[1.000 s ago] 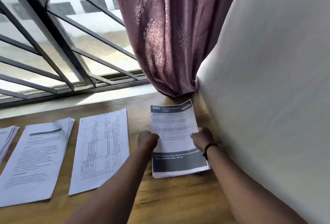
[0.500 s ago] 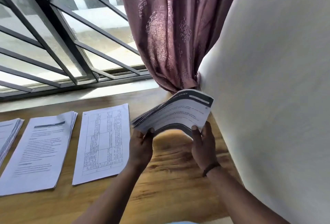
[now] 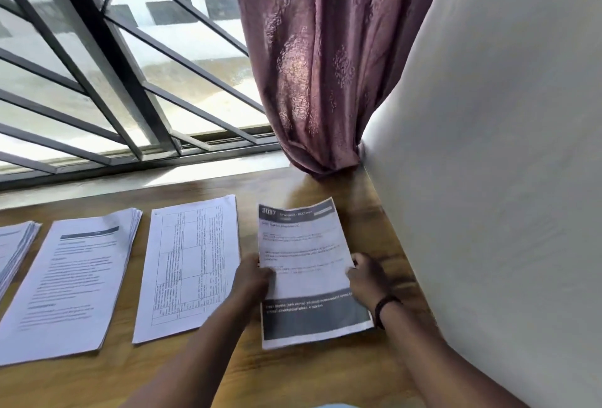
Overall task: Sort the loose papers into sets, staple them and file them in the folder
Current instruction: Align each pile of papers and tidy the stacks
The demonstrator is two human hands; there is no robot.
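A set of papers with dark header and footer bands [image 3: 304, 245] lies flat on the wooden table [image 3: 325, 372] at the right. My left hand [image 3: 252, 275] grips its left edge and my right hand [image 3: 366, 275] grips its right edge, thumbs on top. To the left lie three more sets: a table-printed set [image 3: 192, 264], a thicker text set [image 3: 75, 284], and one cut off by the left frame edge [image 3: 14, 248]. No stapler or folder is in view.
A white wall [image 3: 488, 179] runs close along the table's right side. A mauve curtain [image 3: 312, 59] hangs at the back corner, and a barred window [image 3: 114, 82] spans the far edge behind a sill.
Half a second ago both hands held the banded set raised and bowed above the table. Now it lies flat on the table again, both hands still on its edges.
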